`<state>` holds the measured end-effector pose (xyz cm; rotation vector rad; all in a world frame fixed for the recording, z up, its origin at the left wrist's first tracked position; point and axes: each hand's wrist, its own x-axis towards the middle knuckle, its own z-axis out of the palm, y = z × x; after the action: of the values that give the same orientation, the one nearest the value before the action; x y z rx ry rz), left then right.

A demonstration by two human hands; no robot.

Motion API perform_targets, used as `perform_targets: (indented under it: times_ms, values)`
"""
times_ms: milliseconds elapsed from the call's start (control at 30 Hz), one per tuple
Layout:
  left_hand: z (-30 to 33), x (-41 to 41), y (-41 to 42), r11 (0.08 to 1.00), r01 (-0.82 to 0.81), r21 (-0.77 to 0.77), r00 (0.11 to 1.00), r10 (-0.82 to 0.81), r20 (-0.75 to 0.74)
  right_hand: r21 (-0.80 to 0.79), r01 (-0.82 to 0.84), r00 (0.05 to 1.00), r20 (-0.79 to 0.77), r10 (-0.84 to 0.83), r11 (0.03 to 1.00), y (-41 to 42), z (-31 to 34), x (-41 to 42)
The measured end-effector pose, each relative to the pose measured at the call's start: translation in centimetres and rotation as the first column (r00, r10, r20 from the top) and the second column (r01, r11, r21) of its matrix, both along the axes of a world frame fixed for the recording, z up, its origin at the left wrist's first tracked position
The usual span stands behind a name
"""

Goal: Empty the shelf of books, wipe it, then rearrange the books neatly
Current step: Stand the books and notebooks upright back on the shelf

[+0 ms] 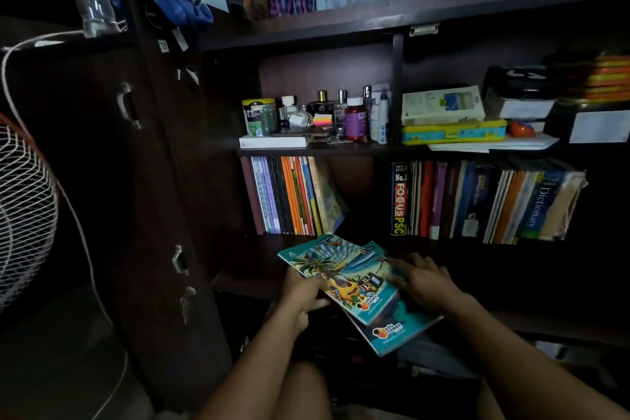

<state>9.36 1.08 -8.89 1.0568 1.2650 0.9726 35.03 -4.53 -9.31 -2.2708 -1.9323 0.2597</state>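
Hands (303, 290) on glossy flat notebooks (354, 280).

At lower centre of the frame, the left hand (301, 297) grips the left edge of two teal notebooks (354, 283), fanned one over the other, while the right hand (421, 278) rests on their right side with fingers spread flat. Above them, the dark shelf (259, 249) holds a row of upright books at centre (289, 196) and a longer row at right (484, 201), a gap between them. The compartment above carries bottles (354, 118) and a yellow case (453, 133). A fan grille (24, 208) stands at far left.
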Motion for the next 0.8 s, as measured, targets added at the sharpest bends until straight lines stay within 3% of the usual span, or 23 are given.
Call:
perform_targets:
  times_ms: [167, 267, 367, 567, 700, 800]
  values:
    - [0.8, -1.3, 0.3, 0.995, -0.08, 0.058, 0.988, 0.072, 0.139, 0.287, -0.02, 0.988, -0.138, 0.062, 0.958, 2.6, -1.8, -3.3]
    - [1.1, -3.5, 1.7, 0.956, -0.178, 0.231, 0.978, 0.146, 0.147, 0.259, -0.142, 0.974, -0.136, 0.182, 0.955, 3.6, -2.3, -2.4]
    - [1.3, -5.1, 2.7, 0.863, -0.217, 0.457, 0.973, 0.229, 0.03, 0.225, -0.21, 0.965, -0.107, 0.238, 0.951, 4.5, -1.9, -1.4]
    - [-1.0, -5.4, 4.5, 0.881, -0.171, 0.44, 0.943, 0.277, -0.187, 0.096, -0.194, 0.98, -0.021, 0.197, 0.976, 7.4, -0.2, -2.0]
    - [-0.1, -5.8, 5.4, 0.774, -0.297, 0.56, 0.886, 0.441, -0.14, 0.014, -0.067, 0.998, -0.014, 0.067, 0.998, 9.7, 2.0, -4.6]
    - [0.5, -5.8, 6.6, 0.762, -0.287, 0.581, 0.867, 0.464, -0.18, 0.13, -0.009, 0.979, -0.202, 0.036, 0.991, 12.3, 1.9, -6.1]
